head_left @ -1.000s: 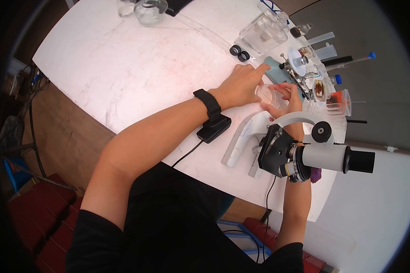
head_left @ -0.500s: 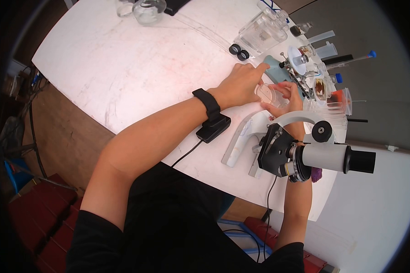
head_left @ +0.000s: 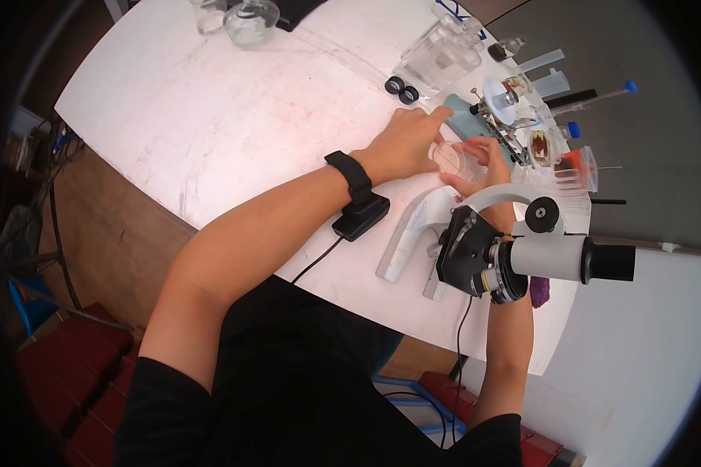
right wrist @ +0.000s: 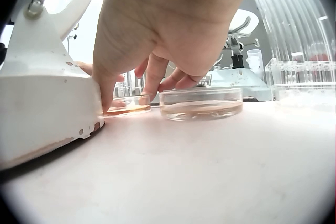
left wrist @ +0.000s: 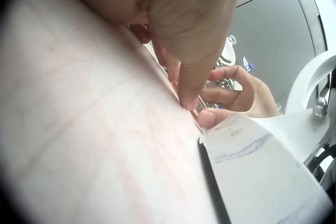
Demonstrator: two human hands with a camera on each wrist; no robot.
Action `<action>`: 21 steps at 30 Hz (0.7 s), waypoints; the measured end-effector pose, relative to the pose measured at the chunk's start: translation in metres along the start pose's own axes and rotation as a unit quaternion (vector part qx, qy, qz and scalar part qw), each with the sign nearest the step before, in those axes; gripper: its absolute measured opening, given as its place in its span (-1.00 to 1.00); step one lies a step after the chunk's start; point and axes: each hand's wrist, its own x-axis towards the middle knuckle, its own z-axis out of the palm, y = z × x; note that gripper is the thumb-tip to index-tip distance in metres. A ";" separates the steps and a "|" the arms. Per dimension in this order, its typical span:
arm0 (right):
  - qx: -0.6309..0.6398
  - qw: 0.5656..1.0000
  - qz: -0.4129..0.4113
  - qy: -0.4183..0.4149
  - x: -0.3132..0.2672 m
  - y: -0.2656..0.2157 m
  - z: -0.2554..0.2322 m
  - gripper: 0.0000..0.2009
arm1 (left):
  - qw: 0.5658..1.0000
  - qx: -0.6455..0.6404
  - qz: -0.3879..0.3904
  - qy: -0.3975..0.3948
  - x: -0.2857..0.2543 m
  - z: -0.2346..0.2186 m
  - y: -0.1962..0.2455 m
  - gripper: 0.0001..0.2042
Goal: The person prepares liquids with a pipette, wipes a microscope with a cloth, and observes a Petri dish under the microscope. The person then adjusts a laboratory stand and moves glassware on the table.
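Note:
Both hands meet at a clear, shallow petri dish (head_left: 449, 159) on the white table, beside the microscope's base. My left hand (head_left: 403, 146) pinches its rim from the left, its fingertips low at the tabletop in the left wrist view. From the other side my right hand (head_left: 484, 173) holds the same dish, thumb and fingers spread across it. The right wrist view shows an orange tint low in this dish (right wrist: 128, 109). A second petri dish (right wrist: 202, 109) stands right next to it, under the curled outer fingers of my right hand.
A microscope (head_left: 475, 253) stands close by, over the right forearm. Beyond the hands are a balance (head_left: 469, 121), two black caps (head_left: 408, 95), a clear glass vessel (head_left: 436, 58) and test tubes in a rack (right wrist: 299, 71). A round flask (head_left: 251, 25) is at the far left.
The head view has shifted slightly. Both hands stay at the petri dish with almost the same grip.

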 end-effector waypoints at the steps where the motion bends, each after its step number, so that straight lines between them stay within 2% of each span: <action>1: 0.000 1.000 -0.007 0.000 0.000 0.001 0.000 -0.27 | 1.000 0.000 0.001 0.000 0.000 -0.001 0.000 -0.17; 5: 0.020 1.000 -0.003 -0.005 0.000 0.002 -0.002 -0.28 | 1.000 0.004 0.003 -0.003 0.000 -0.001 0.001 -0.17; 11: 0.028 0.998 -0.059 -0.009 -0.004 0.006 -0.015 -0.28 | 1.000 0.002 0.012 -0.002 0.002 0.000 -0.003 -0.18; 13: 0.000 0.996 -0.087 0.012 -0.013 -0.004 -0.025 -0.29 | 1.000 -0.001 0.020 0.001 0.002 0.000 -0.004 -0.19; 17: 0.027 0.996 -0.061 0.052 -0.035 -0.016 -0.039 -0.35 | 1.000 -0.012 0.016 -0.011 0.000 -0.004 -0.001 -0.19; 19: 0.094 0.989 -0.070 0.085 -0.050 -0.014 -0.049 -0.40 | 0.999 -0.021 0.020 -0.017 -0.001 -0.007 0.002 -0.20; 20: 0.084 0.988 -0.100 0.079 -0.057 -0.014 -0.057 -0.43 | 1.000 -0.009 0.023 -0.012 0.000 -0.008 0.003 -0.24; 21: 0.194 0.973 -0.070 0.100 -0.063 -0.012 -0.054 -0.43 | 1.000 0.003 0.028 -0.007 0.000 -0.009 0.005 -0.28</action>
